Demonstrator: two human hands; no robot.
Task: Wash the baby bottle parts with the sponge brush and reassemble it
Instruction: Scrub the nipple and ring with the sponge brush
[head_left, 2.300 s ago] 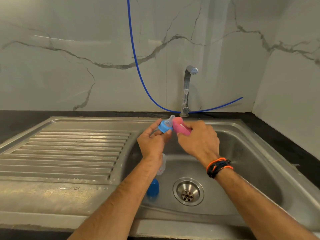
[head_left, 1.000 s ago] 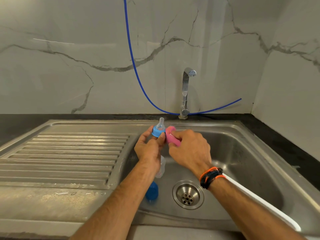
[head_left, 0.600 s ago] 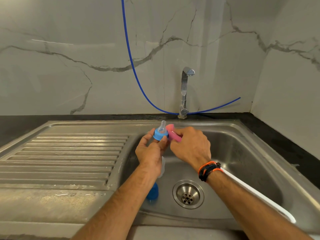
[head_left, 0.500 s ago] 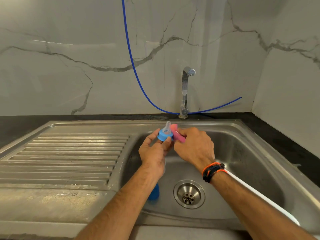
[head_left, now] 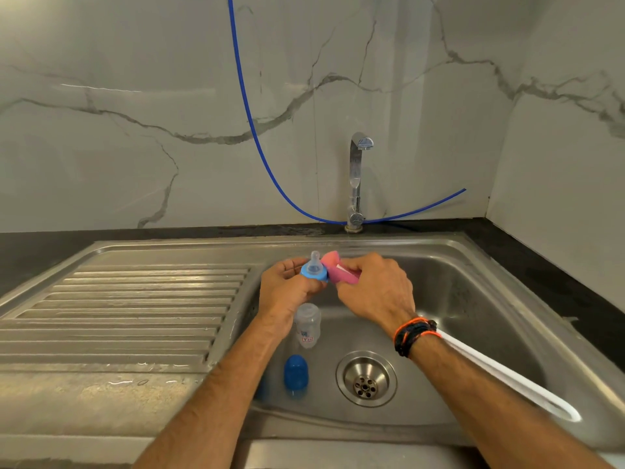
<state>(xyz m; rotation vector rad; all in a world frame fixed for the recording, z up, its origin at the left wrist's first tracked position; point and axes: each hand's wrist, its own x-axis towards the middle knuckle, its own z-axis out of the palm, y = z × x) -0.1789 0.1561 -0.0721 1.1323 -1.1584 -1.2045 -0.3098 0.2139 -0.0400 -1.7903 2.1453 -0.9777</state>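
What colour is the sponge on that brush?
Pink, seen in the head view: sponge.

1 view only: head-worn wide-angle camera, above near edge of sink (head_left: 507, 275), facing forward and down. Both forearms enter from bottom edge; left hand (head_left: 287, 292) and right hand (head_left: 375, 292) meet near frame centre, close to lens. Basin fills lower right, draining board (head_left: 135, 309) lower left, black counter (head_left: 40, 252) strip behind. Tap (head_left: 356, 177) just right of centre, facing camera. Marble wall (head_left: 135, 113) fills upper half, corner at right. Straight edges bow near borders. No 2nd view to overlap.
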